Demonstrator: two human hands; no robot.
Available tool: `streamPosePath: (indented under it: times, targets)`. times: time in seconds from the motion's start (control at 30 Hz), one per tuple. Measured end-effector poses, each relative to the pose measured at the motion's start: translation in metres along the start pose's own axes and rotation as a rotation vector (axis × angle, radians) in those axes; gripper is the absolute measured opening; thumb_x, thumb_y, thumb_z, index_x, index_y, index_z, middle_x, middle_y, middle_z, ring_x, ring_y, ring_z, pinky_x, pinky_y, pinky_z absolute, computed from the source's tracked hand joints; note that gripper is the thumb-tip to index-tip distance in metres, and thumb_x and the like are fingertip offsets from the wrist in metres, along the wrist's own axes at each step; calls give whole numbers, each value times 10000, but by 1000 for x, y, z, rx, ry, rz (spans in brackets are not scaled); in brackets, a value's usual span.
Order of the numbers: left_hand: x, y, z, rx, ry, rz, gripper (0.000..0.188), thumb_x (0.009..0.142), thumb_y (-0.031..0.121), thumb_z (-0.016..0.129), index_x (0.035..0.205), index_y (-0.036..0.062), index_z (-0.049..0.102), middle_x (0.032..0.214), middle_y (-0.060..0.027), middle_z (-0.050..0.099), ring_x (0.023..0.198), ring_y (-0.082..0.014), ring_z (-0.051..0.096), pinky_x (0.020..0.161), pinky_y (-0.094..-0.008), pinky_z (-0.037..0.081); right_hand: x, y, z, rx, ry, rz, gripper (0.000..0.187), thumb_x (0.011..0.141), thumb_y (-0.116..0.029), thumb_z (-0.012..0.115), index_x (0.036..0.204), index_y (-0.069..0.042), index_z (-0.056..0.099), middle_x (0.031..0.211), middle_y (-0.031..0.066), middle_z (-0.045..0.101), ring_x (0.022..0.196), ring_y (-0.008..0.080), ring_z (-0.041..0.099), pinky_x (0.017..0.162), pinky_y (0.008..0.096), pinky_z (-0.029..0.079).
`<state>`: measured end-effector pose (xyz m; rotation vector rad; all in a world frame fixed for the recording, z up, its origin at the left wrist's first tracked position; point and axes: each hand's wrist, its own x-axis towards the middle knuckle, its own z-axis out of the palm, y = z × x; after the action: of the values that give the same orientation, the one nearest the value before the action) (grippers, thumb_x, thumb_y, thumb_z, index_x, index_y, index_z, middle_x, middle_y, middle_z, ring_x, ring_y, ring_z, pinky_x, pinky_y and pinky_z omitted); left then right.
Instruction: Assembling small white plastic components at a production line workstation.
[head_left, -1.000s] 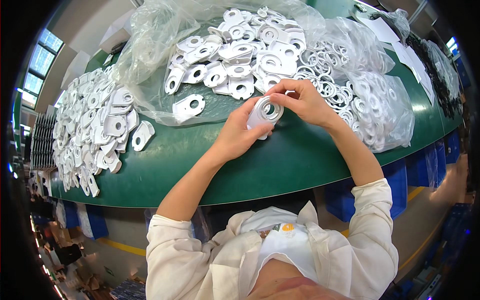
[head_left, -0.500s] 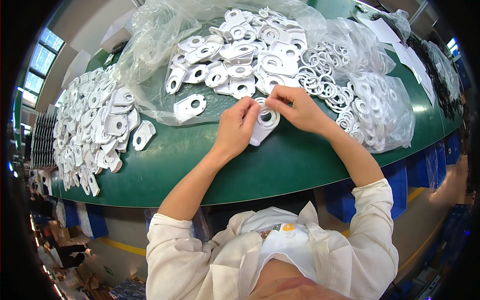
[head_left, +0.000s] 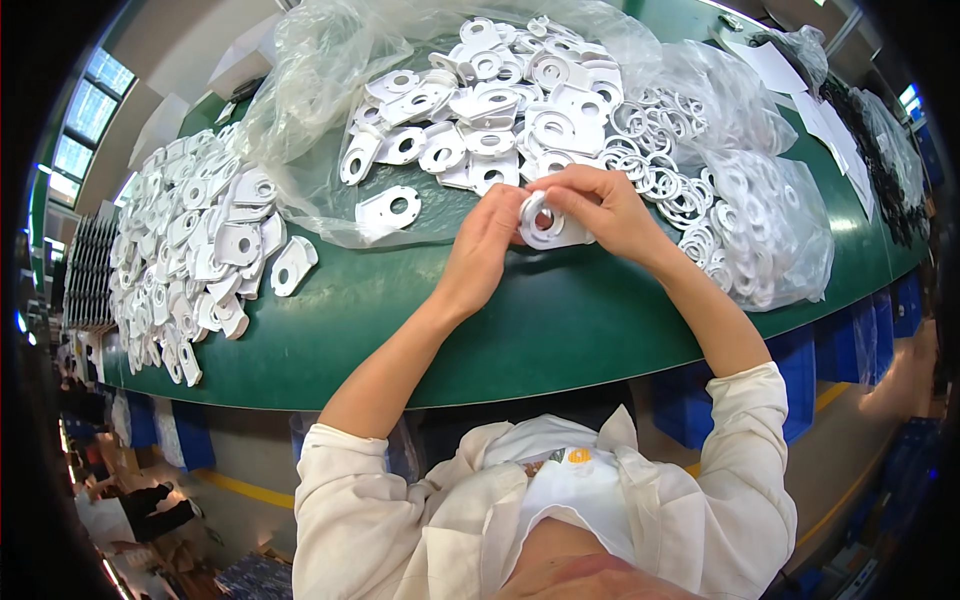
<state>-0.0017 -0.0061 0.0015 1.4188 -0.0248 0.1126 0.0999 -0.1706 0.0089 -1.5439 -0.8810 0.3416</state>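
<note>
Between my hands, just above the table's middle, is a white plastic plate (head_left: 572, 234) with a round hole. A white ring (head_left: 533, 236) appears to lie around that hole; whether it is seated cannot be made out. My left hand (head_left: 484, 248) is closed on the plate's left edge, its fingertips partly hidden. My right hand (head_left: 606, 212) pinches the upper side, thumb and fingers bent over the plate and ring. Beyond them lies a pile of similar white plates (head_left: 490, 105), with one single plate (head_left: 389, 209) nearer to my left hand.
Another heap of white plates (head_left: 190, 235) covers the green table's (head_left: 420, 340) left part. Loose white rings (head_left: 660, 180) spread to the right, beside a clear bag (head_left: 775, 235) full of rings. Plastic sheeting (head_left: 300, 110) lies under the middle pile. Blue bins (head_left: 800, 375) stand below the table edge.
The plate in my hands has turned, its narrow end swinging from pointing toward me to pointing right. My right hand has shifted slightly right and down, its fingers now over the plate.
</note>
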Motion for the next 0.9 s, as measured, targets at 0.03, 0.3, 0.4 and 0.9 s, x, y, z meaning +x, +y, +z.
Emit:
streamPosePath:
  times: [0.03, 0.3, 0.4, 0.9]
  targets:
    - [0, -3, -2, 2, 4, 0, 169, 981, 191, 490, 1001, 29, 534, 978, -28, 584, 846, -86, 528, 700, -245, 437, 0, 0, 0, -1, -61, -11, 190, 911, -112, 587, 1041, -7, 676, 882, 53, 648, 801, 107, 596, 738, 239, 464]
    - [-2, -5, 1, 557, 155, 136, 198, 943, 162, 522, 837, -5, 507, 703, -146, 577, 605, -241, 512, 578, -350, 407, -4, 0, 4, -103, -118, -10, 169, 907, -92, 589, 1033, -5, 659, 788, 16, 617, 727, 62, 548, 677, 212, 443]
    - [-3, 1, 1, 692, 159, 117, 229, 940, 171, 525, 805, -11, 497, 697, -183, 553, 586, -293, 488, 555, -376, 386, -6, -8, 6, -224, -177, 68, 141, 898, -132, 614, 953, -6, 645, 730, -8, 593, 661, 42, 502, 597, 206, 409]
    - [-2, -15, 4, 345, 44, 43, 426, 889, 162, 619, 1212, 4, 392, 872, -146, 637, 796, -218, 636, 686, -334, 490, 1, 3, 9, 285, 144, 131, 125, 936, -138, 585, 979, -23, 559, 841, 11, 631, 747, 28, 578, 646, 184, 452]
